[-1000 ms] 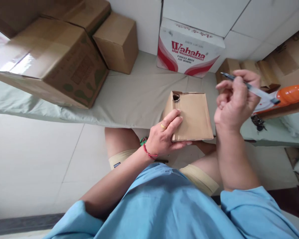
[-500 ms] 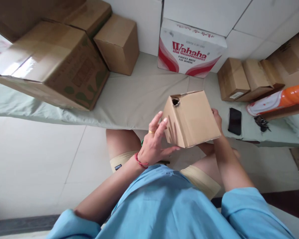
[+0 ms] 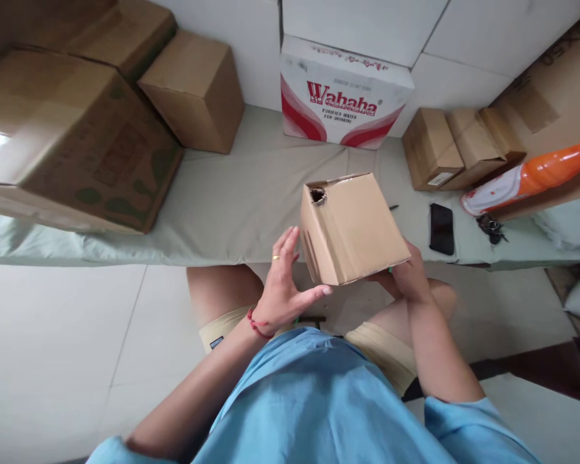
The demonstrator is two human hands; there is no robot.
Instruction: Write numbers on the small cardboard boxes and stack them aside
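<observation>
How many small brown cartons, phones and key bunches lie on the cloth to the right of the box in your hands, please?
Right of the held box:
Small brown cartons: 3
Black phone: 1
Key bunch: 1
Total: 5

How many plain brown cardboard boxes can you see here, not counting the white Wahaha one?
7, though more may be hidden: held box, big box far left, one behind it, medium box, small pair right, large box far right.
</observation>
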